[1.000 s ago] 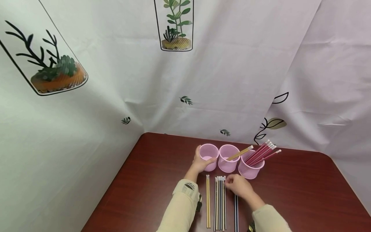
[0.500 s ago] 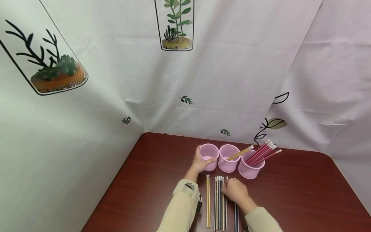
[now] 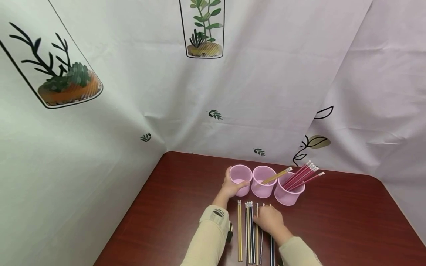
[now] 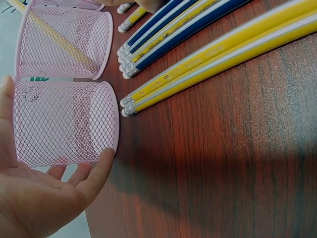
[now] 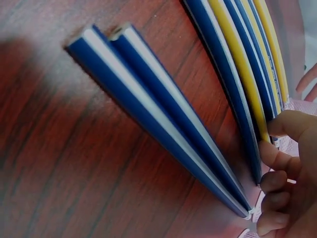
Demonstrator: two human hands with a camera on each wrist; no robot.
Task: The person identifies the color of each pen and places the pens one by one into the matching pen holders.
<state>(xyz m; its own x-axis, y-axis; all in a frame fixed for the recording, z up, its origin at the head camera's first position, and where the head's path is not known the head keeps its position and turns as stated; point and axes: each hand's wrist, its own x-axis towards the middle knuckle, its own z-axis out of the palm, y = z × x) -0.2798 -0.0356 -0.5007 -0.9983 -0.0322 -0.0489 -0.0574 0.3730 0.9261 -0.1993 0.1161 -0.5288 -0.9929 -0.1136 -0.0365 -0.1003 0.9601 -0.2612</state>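
My left hand holds the leftmost pink mesh pencil cup, thumb at its rim and fingers round its side; no pencils are in it. My right hand, fingers curled, is over the pencils in front of the cups. Its thumb and forefinger pinch a yellow pencil near the eraser end. Right beside that lies a blue pencil with a white stripe. A row of blue and yellow pencils lies to the left. Two blue pencils lie to the right, and two yellow pencils lie furthest left.
The middle pink cup holds yellow pencils. Dark red pencils lean in the right pink cup. All three cups stand side by side on the brown wooden table, with a patterned white cloth behind.
My right hand has come down onto the pencils and shifted slightly left. One blue pencil and the yellow one now lie apart from the row. My left hand stays on its cup.
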